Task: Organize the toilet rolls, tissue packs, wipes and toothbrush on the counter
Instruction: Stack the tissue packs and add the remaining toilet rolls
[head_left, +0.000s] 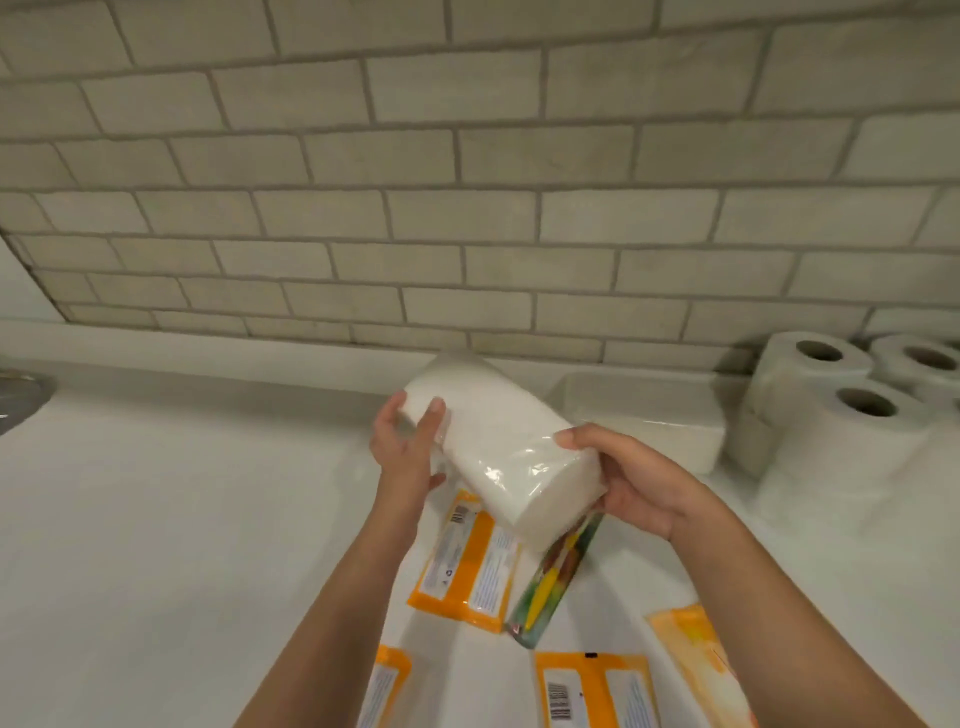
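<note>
Two hands (410, 447) (623, 478), glossy plastic-wrapped tissue pack (509, 447)

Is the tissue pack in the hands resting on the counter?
No: both hands, left hand and right hand, hold the tissue pack above the counter.

Both hands hold one clear-wrapped white tissue pack (504, 447) in the air above the white desk (182, 519), tilted: left hand (410, 441) at its far end, right hand (628, 480) at its near end. A second tissue pack (644, 415) lies by the tiled wall (467, 182), beside stacked toilet rolls (852, 410). Orange wipes packs (467, 566) and a packaged toothbrush (553, 579) lie below.
</note>
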